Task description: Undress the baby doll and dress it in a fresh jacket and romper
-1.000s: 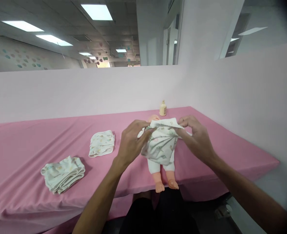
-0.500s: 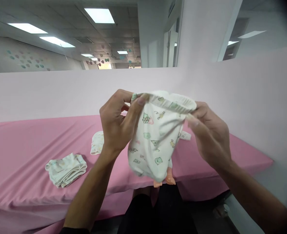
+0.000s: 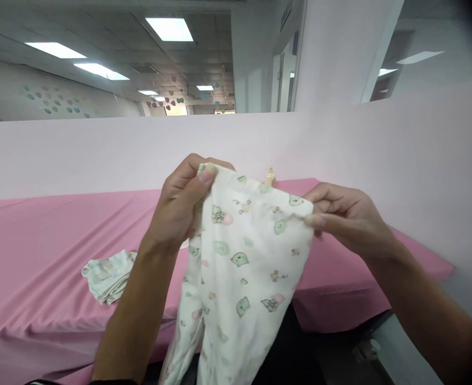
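Garment of white cotton printed with small green bears and pink patches (image 3: 247, 256) hangs at the centre of the frame, raised clear of the table and held by its top edge. The cloth falls freely toward the lower edge of the frame, so its full length is open to view; a two-point hold at the upper corners keeps the edge stretched flat.

Left hand (image 3: 179, 206), centre left, pinches the upper left corner: the thumb presses the cloth against the curled fingers, which lie close together. Right hand (image 3: 343, 216), centre right, pinches the upper right corner between thumb and forefinger, with the other fingers folded alongside.

Behind the cloth, a long table under a pink fabric cover (image 3: 51, 240) runs across the middle of the frame. A folded stack of white printed cloth (image 3: 107, 274) lies on the cover at centre left, well apart from the hands. A small cream bottle (image 3: 270, 177) stands upright at the far edge of the table, just above the raised edge of the cloth. A pale pink partition wall (image 3: 99, 149) closes the table at the back and at the right.
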Motion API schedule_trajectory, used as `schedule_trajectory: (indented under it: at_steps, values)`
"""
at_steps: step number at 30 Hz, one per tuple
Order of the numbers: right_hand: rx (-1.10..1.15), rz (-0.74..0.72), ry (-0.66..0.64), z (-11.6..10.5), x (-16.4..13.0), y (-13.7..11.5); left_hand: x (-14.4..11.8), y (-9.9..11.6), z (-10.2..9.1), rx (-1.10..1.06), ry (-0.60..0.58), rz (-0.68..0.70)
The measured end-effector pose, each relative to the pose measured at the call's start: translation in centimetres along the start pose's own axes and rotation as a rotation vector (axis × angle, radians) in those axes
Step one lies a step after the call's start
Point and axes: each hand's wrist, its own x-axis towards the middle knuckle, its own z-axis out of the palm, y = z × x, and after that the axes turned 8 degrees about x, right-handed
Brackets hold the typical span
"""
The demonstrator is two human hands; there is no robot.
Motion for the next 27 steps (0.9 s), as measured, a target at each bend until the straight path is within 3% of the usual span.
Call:
schedule_trajectory:
  at_steps: [3, 5, 8, 11, 13, 16, 18, 22, 27]
  values:
    - [0.007, -0.044, 0.02, -0.5, 0.0, 0.2, -0.9, -1.0, -0.6, -0.205, -0.044, -0.158]
    - [-0.047, -0.066, -0.029, -0.2, 0.1, 0.3, -1.4, -1.7, -0.6, -0.182, -0.05, -0.2]
    - [-0.136, -0.035, -0.123, 1.1, 0.1, 0.8, -1.8, -1.9, -0.3, 0.039, -0.103, -0.217]
    - [-0.173, 0.085, -0.195, 2.9, -0.2, 1.4, -2.2, -0.9, 0.3, 0.288, -0.16, -0.149]
    - [-0.196, 0.135, -0.178, 4.0, -0.3, 1.6, -2.4, -0.1, 0.8, 0.383, -0.224, -0.101]
    - [-0.251, 0.092, -0.089, 4.9, -0.2, 1.7, -2.7, 0.8, 1.6, 0.469, -0.333, -0.068]
    - [-0.237, 0.095, -0.113, 5.1, 0.0, 1.8, -2.9, 1.0, 1.9, 0.5, -0.389, -0.075]
    - [-0.145, 0.248, -0.216, 4.1, -0.3, 2.0, -3.1, 0.8, 1.4, 0.478, -0.545, -0.15]
    - [-0.151, 0.353, -0.093, 0.1, -0.8, 1.3, -3.5, -0.4, -1.5, 0.445, -0.709, -0.291]
